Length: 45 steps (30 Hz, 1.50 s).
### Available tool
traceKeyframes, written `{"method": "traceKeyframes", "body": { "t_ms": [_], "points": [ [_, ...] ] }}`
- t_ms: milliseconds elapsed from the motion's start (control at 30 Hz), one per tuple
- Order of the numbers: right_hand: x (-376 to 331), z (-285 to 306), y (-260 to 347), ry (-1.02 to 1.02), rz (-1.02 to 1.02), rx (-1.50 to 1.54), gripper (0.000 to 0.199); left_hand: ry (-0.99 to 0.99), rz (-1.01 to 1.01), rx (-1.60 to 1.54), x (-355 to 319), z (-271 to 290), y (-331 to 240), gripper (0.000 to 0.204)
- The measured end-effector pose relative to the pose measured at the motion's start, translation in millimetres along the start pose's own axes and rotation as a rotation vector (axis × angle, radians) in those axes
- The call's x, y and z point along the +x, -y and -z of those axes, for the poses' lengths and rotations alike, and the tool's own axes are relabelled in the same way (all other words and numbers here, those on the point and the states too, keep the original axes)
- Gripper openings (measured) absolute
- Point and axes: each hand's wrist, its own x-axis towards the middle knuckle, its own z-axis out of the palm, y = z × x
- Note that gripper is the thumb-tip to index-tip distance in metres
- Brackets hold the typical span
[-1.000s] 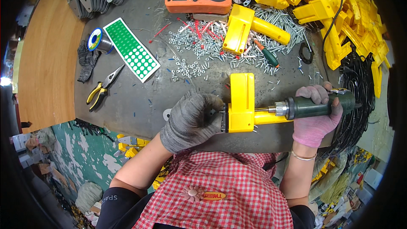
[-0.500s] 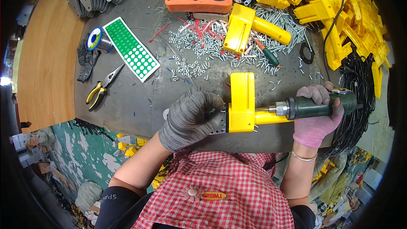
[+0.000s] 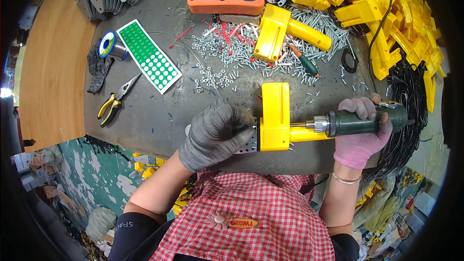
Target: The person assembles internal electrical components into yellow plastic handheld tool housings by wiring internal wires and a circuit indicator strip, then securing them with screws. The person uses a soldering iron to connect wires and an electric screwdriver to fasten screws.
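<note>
A dark green electric screwdriver (image 3: 357, 122) lies level in my right hand (image 3: 358, 146), which wears a pink and grey glove and is closed round its body. Its silver chuck and thin bit point left, along a yellow plastic housing (image 3: 275, 116) with a yellow handle, reaching the housing's right side. At the housing's left end, a perforated metal plate (image 3: 250, 146) sticks out. My left hand (image 3: 215, 133), in a grey knitted glove, is closed in a pinch beside this end; what its fingertips hold is too small and hidden to name.
Loose screws (image 3: 316, 24) and nuts (image 3: 215, 76) lie beyond the housing, with another yellow housing (image 3: 271, 34) and a green-handled screwdriver (image 3: 307, 64). Pliers (image 3: 115, 104), a solder spool (image 3: 113, 47) and a sticker sheet (image 3: 150, 56) lie left. Yellow parts (image 3: 386, 14) and black cables (image 3: 406, 96) crowd the right.
My left hand has shifted very slightly left, and a small metal tip shows more plainly by its fingertips. The electric screwdriver and the yellow housing look almost unmoved.
</note>
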Motion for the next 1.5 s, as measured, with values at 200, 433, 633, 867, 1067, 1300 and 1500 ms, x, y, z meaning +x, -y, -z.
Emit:
{"method": "traceKeyframes", "body": {
  "t_ms": [200,433,633,867,1067,1300,1500],
  "points": [
    [0,-5,-4,0.001,0.012,0.000,0.035,-0.004,-0.049,0.099,3,-1,-5,0.024],
    [3,-2,1,0.064,-0.012,-0.015,0.032,-0.010,-0.175,0.169,5,-9,-3,0.026],
    [5,-4,0,0.033,0.012,-0.042,0.036,-0.041,-0.258,0.409,0,-14,-11,0.022],
    [2,-15,10,0.068,0.039,-0.081,0.035,-0.202,-0.043,0.959,42,13,3,0.013],
    [-17,-17,14,0.098,0.002,-0.165,0.033,-0.075,0.077,0.836,50,24,7,0.014],
    [-24,-14,-3,0.067,0.000,-0.144,0.034,-0.053,-0.003,0.457,4,16,-21,0.023],
    [-27,-9,-6,-0.004,0.030,-0.086,0.038,0.062,-0.170,0.259,-21,7,-15,0.025]
  ]
}}
